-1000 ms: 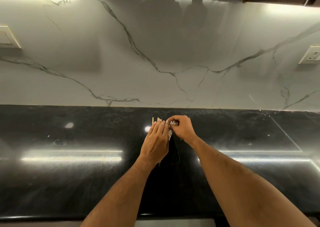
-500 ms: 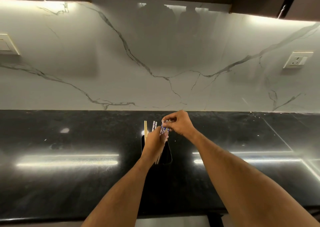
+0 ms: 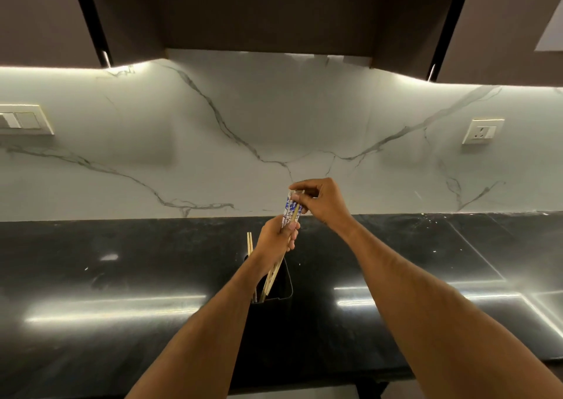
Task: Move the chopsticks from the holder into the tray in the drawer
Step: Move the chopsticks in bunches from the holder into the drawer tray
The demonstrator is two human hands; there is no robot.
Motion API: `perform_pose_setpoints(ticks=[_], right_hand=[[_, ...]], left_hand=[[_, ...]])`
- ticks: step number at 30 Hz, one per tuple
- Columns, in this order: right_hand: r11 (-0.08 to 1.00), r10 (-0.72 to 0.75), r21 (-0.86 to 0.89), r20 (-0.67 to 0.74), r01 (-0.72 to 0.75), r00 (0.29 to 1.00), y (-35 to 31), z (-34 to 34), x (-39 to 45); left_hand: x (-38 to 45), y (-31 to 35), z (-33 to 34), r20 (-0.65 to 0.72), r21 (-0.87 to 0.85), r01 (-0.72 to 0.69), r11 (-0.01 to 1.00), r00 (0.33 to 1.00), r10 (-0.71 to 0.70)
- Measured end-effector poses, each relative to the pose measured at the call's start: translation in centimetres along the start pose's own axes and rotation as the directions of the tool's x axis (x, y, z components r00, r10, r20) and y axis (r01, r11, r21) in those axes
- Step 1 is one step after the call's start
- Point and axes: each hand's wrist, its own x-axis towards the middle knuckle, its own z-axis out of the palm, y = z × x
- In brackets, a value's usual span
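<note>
Gripping patterned chopsticks [image 3: 292, 208] above black holder [image 3: 278, 289], left hand [image 3: 274, 240] wrapped around them, right hand [image 3: 323, 200] fingers pinching their tops.

Left hand [image 3: 275, 238]: forearm extended forward, fingers curled around the chopsticks [image 3: 291, 211] mid-shaft. Right hand [image 3: 321, 202]: just above the left hand, forearm angled inward, fingertips pinching the chopsticks' upper ends.

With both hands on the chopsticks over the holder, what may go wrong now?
1. The left hand and right hand grip a loose bundle of chopsticks; one might slip out.
2. Tips still inside the holder might tip it.
3. Two plain sticks could be left behind.
</note>
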Motion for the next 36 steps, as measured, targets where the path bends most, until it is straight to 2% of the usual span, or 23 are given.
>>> perform_pose_setpoints(ticks=[5, 10, 14, 17, 19, 21, 24, 27, 29, 32, 36], right_hand=[[0.994, 0.083, 0.071, -0.06, -0.078, 0.995, -1.5, -1.4, -1.1], [0.966, 0.197, 0.216, -0.245, -0.145, 0.949, -2.7, -2.9, -1.5], [0.917, 0.295, 0.381, -0.45, -0.117, 0.843, -3.5, -4.6, -1.1], [0.861, 0.355, 0.509, -0.584, -0.011, 0.729, -4.0, -6.0, -0.9], [0.784, 0.408, 0.614, -0.62, 0.091, 0.67, -4.2, -6.8, -1.2], [0.703, 0.461, 0.698, -0.593, 0.137, 0.66, -4.1, -6.8, -1.8], [0.594, 0.548, 0.802, -0.457, 0.059, 0.701, -3.2, -4.8, -4.0], [0.536, 0.605, 0.839, -0.304, -0.094, 0.735, -1.6, -1.3, -7.3], [0.525, 0.623, 0.836, -0.251, -0.159, 0.741, -0.6, 0.8, -9.3], [0.557, 0.616, 0.794, -0.198, -0.243, 0.763, 0.4, 2.8, -11.4], [0.748, 0.547, 0.543, -0.181, -0.381, 0.817, 1.0, 3.5, -12.9]], left_hand=[[-2.1, 1.4, -0.3, 0.035, -0.02, 0.016, 1.0, 0.999, -0.015], [-4.2, 1.7, -1.0, 0.139, -0.002, 0.038, 0.999, 0.99, -0.038], [-5.2, 0.8, -2.1, 0.139, 0.069, 0.091, 0.993, 0.985, -0.1], [-5.8, -0.4, -3.2, 0.073, 0.042, 0.133, 0.99, 0.988, -0.136], [-6.0, -0.8, -3.9, 0.018, -0.019, 0.158, 0.987, 0.987, -0.158], [-5.9, -0.8, -4.2, -0.083, -0.169, 0.187, 0.968, 0.976, -0.203], [-5.5, 0.4, -3.8, -0.222, -0.498, 0.159, 0.853, 0.927, -0.303], [-5.0, 1.9, -2.6, -0.238, -0.727, 0.097, 0.68, 0.893, -0.382], [-4.7, 2.6, -2.1, -0.256, -0.774, 0.058, 0.63, 0.882, -0.395], [-4.4, 2.7, -2.0, -0.317, -0.768, 0.006, 0.641, 0.865, -0.388], [-4.5, 2.1, -2.0, -0.362, -0.752, -0.028, 0.659, 0.853, -0.377]])
